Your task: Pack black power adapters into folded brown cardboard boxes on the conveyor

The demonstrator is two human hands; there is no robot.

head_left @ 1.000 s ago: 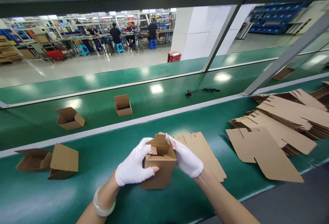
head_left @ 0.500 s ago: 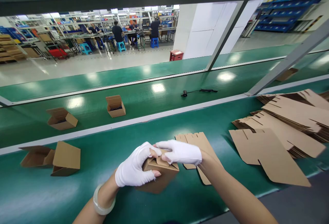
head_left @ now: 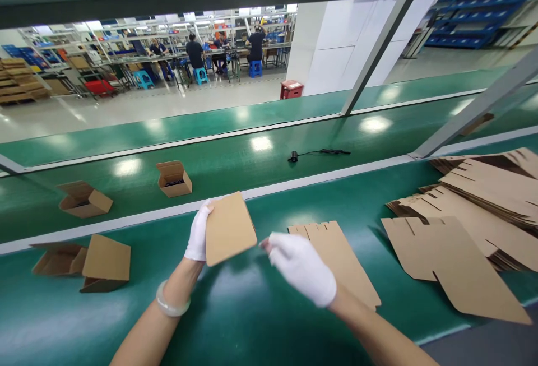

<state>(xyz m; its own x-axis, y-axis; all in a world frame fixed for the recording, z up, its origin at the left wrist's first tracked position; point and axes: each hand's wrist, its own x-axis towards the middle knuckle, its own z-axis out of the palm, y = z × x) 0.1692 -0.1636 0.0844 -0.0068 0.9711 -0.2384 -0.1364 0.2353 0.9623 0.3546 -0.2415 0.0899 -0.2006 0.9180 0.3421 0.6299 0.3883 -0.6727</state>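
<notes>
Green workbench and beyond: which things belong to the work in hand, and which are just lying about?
In the work: cardboard box in left hand; right hand, nearby; probably flat cardboard blanks, open boxes.

Apparently lying about: black corded device; red stool.

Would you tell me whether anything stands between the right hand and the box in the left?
Nothing visible: an open gap above the green surface separates the right hand from the box in the left hand.

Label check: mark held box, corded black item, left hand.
Held box [head_left: 230, 228]: head view, broad face.
Corded black item [head_left: 293, 157]: head view, round end.
Left hand [head_left: 197, 238]: head view, gloved back.
</notes>
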